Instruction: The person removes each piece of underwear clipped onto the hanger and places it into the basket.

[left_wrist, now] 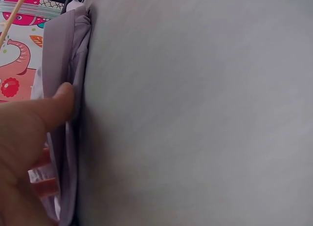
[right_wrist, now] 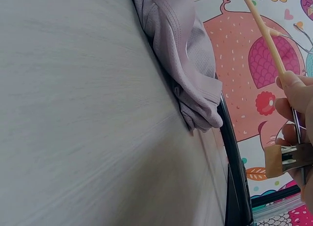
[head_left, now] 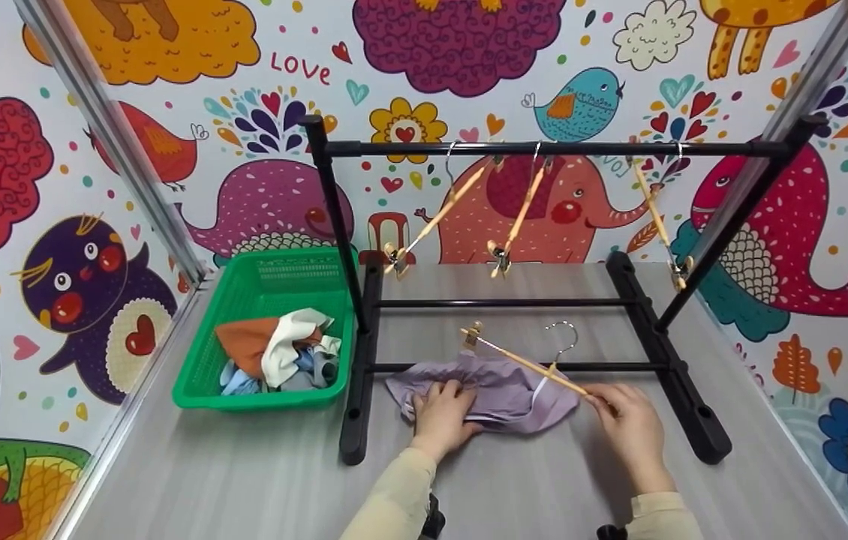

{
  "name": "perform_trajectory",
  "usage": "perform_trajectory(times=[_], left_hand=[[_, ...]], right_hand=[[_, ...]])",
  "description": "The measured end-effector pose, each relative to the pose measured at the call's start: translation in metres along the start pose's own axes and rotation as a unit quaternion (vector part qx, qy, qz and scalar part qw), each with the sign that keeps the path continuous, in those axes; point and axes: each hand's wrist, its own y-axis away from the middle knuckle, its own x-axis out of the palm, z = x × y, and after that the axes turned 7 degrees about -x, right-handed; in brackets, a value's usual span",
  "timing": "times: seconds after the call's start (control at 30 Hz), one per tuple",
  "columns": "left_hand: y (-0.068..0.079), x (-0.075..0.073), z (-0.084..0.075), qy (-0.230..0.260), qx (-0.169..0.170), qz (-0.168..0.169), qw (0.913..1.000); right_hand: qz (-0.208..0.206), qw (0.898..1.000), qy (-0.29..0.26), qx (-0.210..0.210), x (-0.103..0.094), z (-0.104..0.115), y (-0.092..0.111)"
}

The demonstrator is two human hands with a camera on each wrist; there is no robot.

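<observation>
A crumpled lavender garment (head_left: 499, 394) lies on the table at the front of the rack. The left hand (head_left: 445, 416) grips its near left part, the thumb on one side of the cloth and fingers on the other in the left wrist view. Above the garment, the right hand (head_left: 628, 427) pinches a wooden clip hanger (head_left: 525, 364) near one end. That end's metal clip (right_wrist: 293, 157) shows beside the fingers in the right wrist view. The hanger slants over the cloth, its far clip (head_left: 473, 335) up and to the left, its hook upward.
A black garment rack (head_left: 566, 148) stands behind, with three wooden clip hangers, among them one hanger (head_left: 521, 217), on its top bar. At left, a green basket (head_left: 191, 375) holds orange, white, blue and grey cloths. Patterned walls enclose the table.
</observation>
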Motion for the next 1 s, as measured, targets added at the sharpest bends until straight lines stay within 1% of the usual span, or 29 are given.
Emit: perform_trajectory(times=[0.2,0.47,0.7,0.93,1.0], left_hand=[[-0.0014,-0.0017,-0.0006,-0.013,-0.005,0.004,0.9999],[-0.0037,-0.0024,-0.0025,-0.024,-0.014,-0.004,0.9996],[-0.0059,-0.0028,-0.0044,-0.015,-0.022,0.008,0.9996],[-0.0069,-0.0038,-0.0049,-0.012,-0.017,0.005,0.9998],[-0.007,-0.0041,-0.0053,-0.005,-0.021,0.012,0.9997]], right_hand=[[0.002,1.0,0.007,-0.001,0.001,-0.0002,0.0013],[0.0,1.0,0.005,-0.001,0.0012,-0.0002,0.0021],[-0.003,1.0,0.011,0.001,0.0003,0.0002,0.0031],[-0.003,1.0,0.007,0.002,0.0005,-0.0004,0.0035],[-0.003,1.0,0.01,0.005,0.0006,-0.0002,0.004]])
